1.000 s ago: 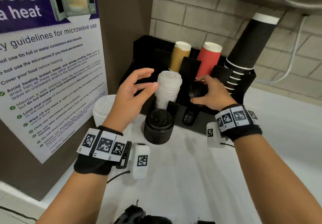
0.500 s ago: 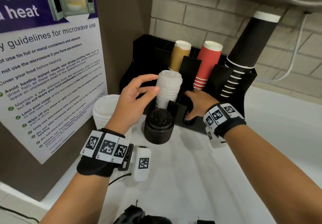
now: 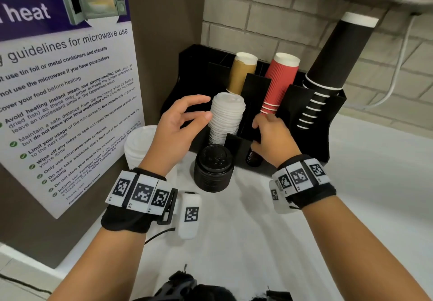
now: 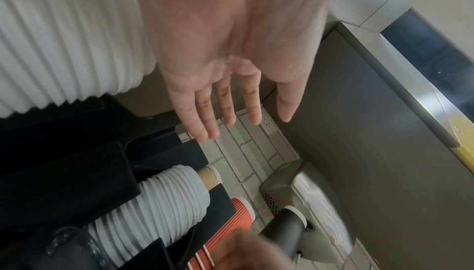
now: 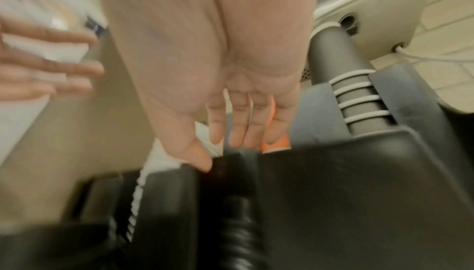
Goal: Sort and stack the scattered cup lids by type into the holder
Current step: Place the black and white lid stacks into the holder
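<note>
Left hand [image 3: 174,128] relaxed, fingers spread, holds nothing, hovers just beside white lid stack [image 3: 226,117] standing in holder [image 3: 304,122]. Right hand [image 3: 273,140] fingers straight, empty, over slot with small black lid stack [image 3: 253,158]. Larger black lid stack [image 3: 213,168] on counter [image 3: 351,183] before holder; another white lid stack [image 3: 138,146] left of it.

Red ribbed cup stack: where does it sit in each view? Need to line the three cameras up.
Head: the red ribbed cup stack is upper centre, leaning in the black holder, just above the right hand.
Left wrist: bottom centre, blurred right hand across its lower end.
Right wrist: only an orange-red sliver shows behind the fingertips.
Shared landmark: the tall black cup stack right next to it.
</note>
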